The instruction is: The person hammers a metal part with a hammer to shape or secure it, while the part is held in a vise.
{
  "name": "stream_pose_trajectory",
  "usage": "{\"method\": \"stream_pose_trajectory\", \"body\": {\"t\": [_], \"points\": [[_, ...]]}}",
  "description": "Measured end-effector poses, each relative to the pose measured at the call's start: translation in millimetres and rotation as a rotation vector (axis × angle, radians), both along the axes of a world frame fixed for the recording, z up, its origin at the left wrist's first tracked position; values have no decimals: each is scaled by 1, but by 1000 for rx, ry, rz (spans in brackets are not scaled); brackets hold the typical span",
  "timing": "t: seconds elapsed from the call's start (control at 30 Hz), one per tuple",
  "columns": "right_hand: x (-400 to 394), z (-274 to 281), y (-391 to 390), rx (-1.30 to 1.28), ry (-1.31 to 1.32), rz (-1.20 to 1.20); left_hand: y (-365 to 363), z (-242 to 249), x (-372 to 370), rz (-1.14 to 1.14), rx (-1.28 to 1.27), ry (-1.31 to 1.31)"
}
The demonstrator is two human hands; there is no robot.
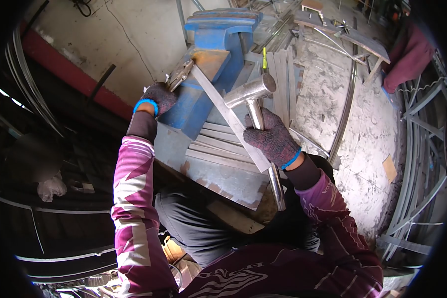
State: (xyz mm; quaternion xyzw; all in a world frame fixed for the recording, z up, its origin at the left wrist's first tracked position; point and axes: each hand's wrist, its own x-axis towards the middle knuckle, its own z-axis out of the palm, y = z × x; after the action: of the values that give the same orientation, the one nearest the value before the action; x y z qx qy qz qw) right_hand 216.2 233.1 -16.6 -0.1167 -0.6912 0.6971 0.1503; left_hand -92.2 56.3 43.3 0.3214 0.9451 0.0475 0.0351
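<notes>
A shiny metal hammer (251,94) tilts over a long flat metal strip (228,116) slanting across the blue vise (208,54).

Blue vise (211,49), silver hammer (251,92), purple-patterned sleeves (131,198).

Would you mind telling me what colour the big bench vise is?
The vise is blue, with worn rusty patches on its jaw top; the head view shows it.

Metal workshop, blue bench vise (211,59), cut steel strips (218,144) stacked, bent rods (417,164) leaning, stained concrete floor (367,124)
</notes>
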Motion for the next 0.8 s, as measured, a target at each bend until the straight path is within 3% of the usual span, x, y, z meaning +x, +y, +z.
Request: {"method": "stream_pose_trajectory", "body": {"t": [0.27,0.4,0.5,0.57,0.6,0.67,0.73,0.8], "points": [[1,16,17,205,29,-82,9,28,10,38,-39,1],[-30,38,44,365,179,-38,10,30,7,34,-4,-55],[-70,75,49,504,-44,83,10,36,12,59,-46,-66],[-100,103,44,420,-294,248,11,39,14,56,-56,-24],[-122,107,51,436,-295,253,11,40,14,54,-79,23],[-166,107,60,998,198,321,10,40,8,69,-95,52],[-169,160,41,886,109,263,10,48,13,80,-150,-7],[-208,168,52,1691,548,-51,8,43,14,84,-63,53]]}}
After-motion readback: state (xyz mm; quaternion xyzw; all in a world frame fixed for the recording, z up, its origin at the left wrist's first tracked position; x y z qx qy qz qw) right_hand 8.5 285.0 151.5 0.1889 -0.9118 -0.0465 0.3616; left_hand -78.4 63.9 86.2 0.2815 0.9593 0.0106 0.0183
